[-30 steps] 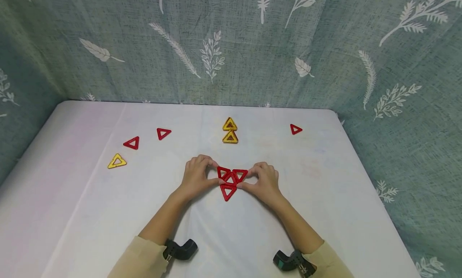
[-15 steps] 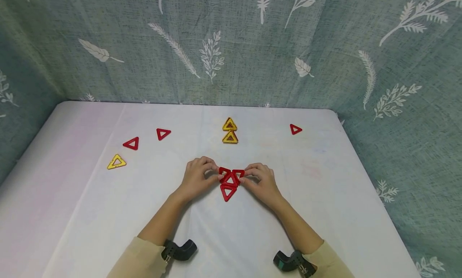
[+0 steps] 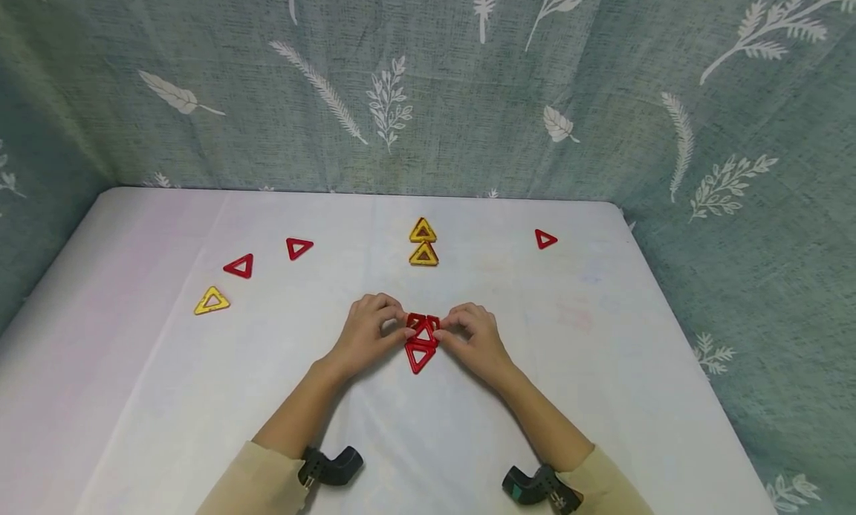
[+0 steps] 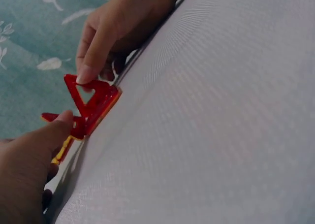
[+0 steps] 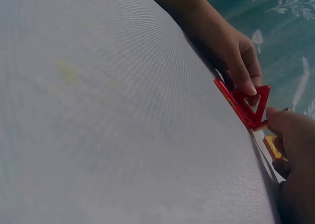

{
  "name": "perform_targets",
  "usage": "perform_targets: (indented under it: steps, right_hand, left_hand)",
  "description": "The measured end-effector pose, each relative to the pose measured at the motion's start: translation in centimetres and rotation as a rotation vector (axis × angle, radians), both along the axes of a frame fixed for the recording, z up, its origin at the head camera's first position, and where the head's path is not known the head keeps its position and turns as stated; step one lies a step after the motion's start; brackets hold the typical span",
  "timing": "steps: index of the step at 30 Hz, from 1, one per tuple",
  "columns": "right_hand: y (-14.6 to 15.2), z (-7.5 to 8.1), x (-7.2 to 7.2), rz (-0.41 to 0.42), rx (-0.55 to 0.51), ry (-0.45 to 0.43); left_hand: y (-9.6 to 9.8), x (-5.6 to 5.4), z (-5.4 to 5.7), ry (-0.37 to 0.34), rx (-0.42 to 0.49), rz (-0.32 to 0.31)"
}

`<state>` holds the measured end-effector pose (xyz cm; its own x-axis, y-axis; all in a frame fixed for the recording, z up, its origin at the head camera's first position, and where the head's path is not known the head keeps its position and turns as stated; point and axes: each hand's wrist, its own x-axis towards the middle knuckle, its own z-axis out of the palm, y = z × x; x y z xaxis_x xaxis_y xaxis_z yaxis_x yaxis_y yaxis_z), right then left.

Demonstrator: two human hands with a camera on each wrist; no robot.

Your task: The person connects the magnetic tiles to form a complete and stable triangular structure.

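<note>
Fingers pinching on both sides: our left hand (image 3: 368,328) grips the left red triangle (image 5: 262,105), our right hand (image 3: 478,341) the right red triangle (image 4: 74,92), both tilted up against the center red triangle (image 3: 424,339), mid-width on the white tabletop (image 3: 602,366). Near red triangle (image 3: 416,366) lies along its front edge. Pieces look light, stiff, glossy: probably hard plastic, slightly slick, not fragile. Edges seem to cling, maybe magnets, so joints should hinge. We'd hold outer corners, thumb on face, light squeeze; tugging sideways could pop joints.
</note>
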<state>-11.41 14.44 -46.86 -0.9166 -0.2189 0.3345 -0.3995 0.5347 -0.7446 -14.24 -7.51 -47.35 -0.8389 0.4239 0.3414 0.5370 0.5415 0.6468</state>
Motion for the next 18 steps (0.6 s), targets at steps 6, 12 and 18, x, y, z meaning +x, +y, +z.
perform_targets:
  steps: [6, 12, 18]
  right_hand:
    - [-0.06, -0.25, -0.08, 0.016, 0.004, 0.041]
    - [0.00, -0.33, -0.17, 0.057, -0.001, 0.101]
    - [-0.01, -0.47, -0.13, 0.057, 0.014, 0.106]
  left_hand:
    - [0.27, -0.01, -0.31, 0.164, 0.023, -0.052]
    - [0.52, -0.02, -0.26, 0.242, -0.005, -0.056]
    - [0.45, 0.10, -0.13, 0.188, -0.038, -0.060]
